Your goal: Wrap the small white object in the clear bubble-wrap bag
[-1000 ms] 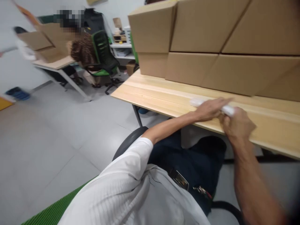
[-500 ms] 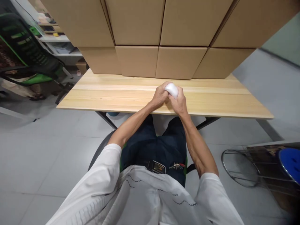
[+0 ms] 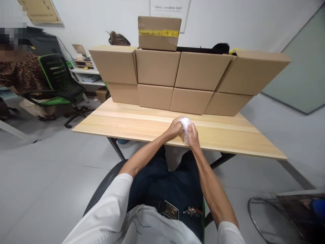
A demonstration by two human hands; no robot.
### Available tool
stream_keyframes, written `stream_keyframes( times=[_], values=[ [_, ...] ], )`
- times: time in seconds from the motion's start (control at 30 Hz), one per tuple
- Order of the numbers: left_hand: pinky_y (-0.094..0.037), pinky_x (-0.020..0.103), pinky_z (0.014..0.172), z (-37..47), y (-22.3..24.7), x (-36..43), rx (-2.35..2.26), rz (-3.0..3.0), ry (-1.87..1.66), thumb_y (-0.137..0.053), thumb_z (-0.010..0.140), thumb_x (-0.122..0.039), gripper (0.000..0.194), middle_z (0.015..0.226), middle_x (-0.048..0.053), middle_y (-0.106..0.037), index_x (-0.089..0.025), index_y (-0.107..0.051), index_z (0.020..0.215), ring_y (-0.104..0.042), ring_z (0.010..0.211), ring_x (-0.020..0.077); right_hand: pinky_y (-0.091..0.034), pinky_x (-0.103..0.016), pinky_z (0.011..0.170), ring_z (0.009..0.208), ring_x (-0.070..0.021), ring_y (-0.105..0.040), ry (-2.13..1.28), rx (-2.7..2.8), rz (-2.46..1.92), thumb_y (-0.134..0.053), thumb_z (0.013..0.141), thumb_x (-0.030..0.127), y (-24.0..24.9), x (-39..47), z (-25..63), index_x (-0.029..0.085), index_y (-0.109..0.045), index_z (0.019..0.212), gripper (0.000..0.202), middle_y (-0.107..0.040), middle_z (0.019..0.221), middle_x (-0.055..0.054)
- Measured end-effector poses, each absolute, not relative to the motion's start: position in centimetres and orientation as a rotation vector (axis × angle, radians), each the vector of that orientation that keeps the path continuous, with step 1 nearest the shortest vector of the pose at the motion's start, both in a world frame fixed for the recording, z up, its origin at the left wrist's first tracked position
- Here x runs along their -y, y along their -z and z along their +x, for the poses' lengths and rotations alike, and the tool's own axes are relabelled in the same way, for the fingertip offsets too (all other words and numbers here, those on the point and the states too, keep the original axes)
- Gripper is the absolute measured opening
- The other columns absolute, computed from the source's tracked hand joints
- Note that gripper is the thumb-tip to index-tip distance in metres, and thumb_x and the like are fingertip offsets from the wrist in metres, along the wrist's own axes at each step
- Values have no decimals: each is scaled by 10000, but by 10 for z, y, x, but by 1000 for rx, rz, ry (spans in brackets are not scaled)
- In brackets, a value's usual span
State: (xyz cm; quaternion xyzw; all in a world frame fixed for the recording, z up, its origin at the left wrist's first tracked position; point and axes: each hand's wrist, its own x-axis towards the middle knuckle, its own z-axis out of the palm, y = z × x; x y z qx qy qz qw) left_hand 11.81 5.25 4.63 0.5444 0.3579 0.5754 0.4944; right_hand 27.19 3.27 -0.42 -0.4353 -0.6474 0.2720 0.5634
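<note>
- Head view, against half a second back: the camera has tipped up, so the wall, a poster and a single carton with yellow tape (image 3: 159,33) on top of the stacked cartons (image 3: 157,67) now show; the hands have stayed together at the worktop's near edge.
- At 9 o'clock, a black-and-green office chair (image 3: 57,79) stands on the grey floor, well apart from the worktop (image 3: 127,123).
- Left hand (image 3: 175,128): fingers curled shut round the left side of a small white wad (image 3: 185,123), touching it.
- The white wad sits between both hands, just above the worktop, near its front edge at centre.
- Right hand (image 3: 193,135): fingers closed on the wad's right and lower side, pressed against the left hand.
- Writing on the poster at 12 o'clock and on the tape is too small to read.
- At 4 o'clock, a metal stool frame (image 3: 266,210) stands on the floor.
</note>
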Motion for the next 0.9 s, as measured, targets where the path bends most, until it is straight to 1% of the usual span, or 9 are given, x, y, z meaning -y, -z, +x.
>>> stream_keyframes(
  times=[0.07, 0.13, 0.33, 0.4, 0.5, 0.57, 0.67, 0.8, 0.9],
  values=[
    [-521, 304, 850, 119, -51, -50, -847, 1266, -1373, -701, 802, -221, 268, 890, 17, -806, -193, -890, 991, -674, 887, 198, -614, -474, 871, 901, -302, -698, -664, 1423, -1048, -447, 1082, 1163, 4, -31, 267, 290, -731, 1130, 920, -755, 971, -50],
    [-499, 290, 835, 119, -53, -50, -817, 1217, -1361, -698, 771, -210, 282, 883, 13, -813, -185, -896, 969, -667, 869, 180, -607, -474, 893, 918, -298, -693, -653, 1380, -1044, -472, 1054, 1183, 3, -29, 263, 296, -709, 1086, 919, -751, 982, -51],
    [-474, 281, 784, 120, -54, -52, -699, 1014, -1317, -728, 729, -188, 335, 914, 40, -887, -160, -933, 993, -667, 795, 153, -613, -470, 924, 990, -306, -719, -635, 1339, -1034, -522, 1063, 1124, 1, -22, 252, 279, -714, 1232, 883, -783, 1079, -68],
    [-486, 290, 779, 123, -54, -51, -677, 912, -1289, -792, 774, -196, 259, 905, 55, -896, -169, -935, 988, -692, 803, 167, -605, -474, 923, 990, -309, -714, -606, 1318, -1051, -523, 1059, 1116, 1, -20, 248, 282, -697, 1212, 866, -768, 1070, -68],
    [-546, 320, 821, 129, -54, -48, -649, 802, -1232, -912, 850, -280, 129, 863, 92, -876, -187, -904, 940, -791, 914, 243, -603, -502, 982, 1042, -326, -717, -535, 1270, -1094, -527, 1042, 1114, 2, -20, 242, 293, -663, 1140, 839, -760, 1074, -80],
    [-590, 351, 854, 135, -53, -47, -647, 773, -1192, -968, 862, -355, 197, 829, 107, -842, -195, -859, 900, -823, 944, 287, -610, -546, 1080, 1133, -353, -732, -490, 1239, -1110, -529, 1029, 1110, 2, -20, 239, 296, -667, 1139, 833, -786, 1136, -104],
    [-603, 373, 840, 145, -48, -47, -695, 740, -1165, -999, 881, -414, 314, 777, 95, -782, -218, -763, 817, -796, 876, 286, -599, -595, 1193, 1238, -381, -747, -464, 1192, -1117, -528, 1030, 1081, 3, -20, 238, 289, -695, 1188, 824, -822, 1243, -143],
    [-492, 351, 745, 156, -35, -45, -820, 723, -1181, -923, 960, -283, 346, 698, 61, -701, -235, -678, 721, -657, 762, 223, -614, -566, 1150, 1195, -361, -757, -489, 1092, -1124, -534, 1042, 1023, 4, -24, 243, 275, -698, 1167, 776, -816, 1212, -138],
    [-452, 316, 761, 157, -30, -42, -888, 761, -1189, -836, 943, -119, 247, 722, 18, -707, -212, -710, 751, -587, 760, 184, -618, -537, 1147, 1205, -343, -762, -499, 1036, -1118, -553, 1046, 973, 6, -29, 246, 267, -719, 1165, 735, -813, 1212, -123]
  ],
)
